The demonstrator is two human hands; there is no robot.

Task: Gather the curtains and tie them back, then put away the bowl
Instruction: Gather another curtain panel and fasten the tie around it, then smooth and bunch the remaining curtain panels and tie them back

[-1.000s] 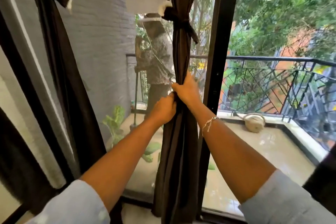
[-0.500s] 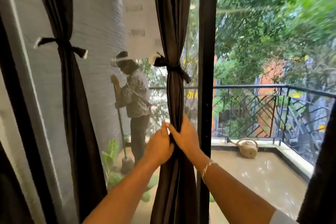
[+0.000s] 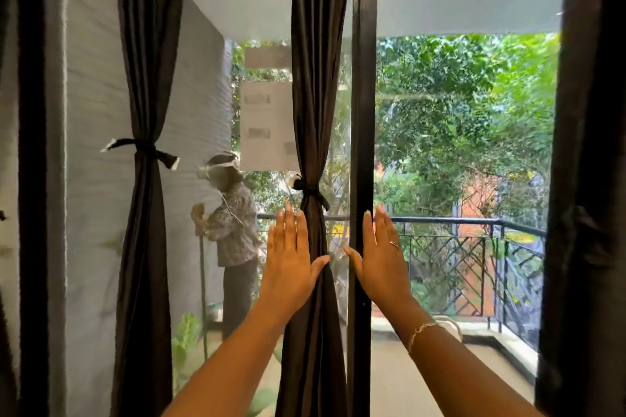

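Note:
A dark brown curtain (image 3: 313, 112) hangs gathered at the middle of the glass door, bound by a black tie (image 3: 309, 191) with a knot. My left hand (image 3: 291, 257) is raised flat just left of it, fingers straight, thumb touching the fabric. My right hand (image 3: 381, 256) is raised flat to the right, in front of the black door frame (image 3: 364, 78), holding nothing. A second gathered curtain (image 3: 147, 78) hangs at the left with its own black tie (image 3: 142, 147). No bowl is in view.
Another dark curtain (image 3: 589, 179) hangs along the right edge. Behind the glass is a balcony with a black railing (image 3: 474, 222), potted leaves (image 3: 184, 332) and a pale watering can (image 3: 452, 327). A person (image 3: 233, 237) stands there holding a long handle.
Both hands have let go of the middle curtain, opened flat and risen to either side of it. The view has tilted upward.

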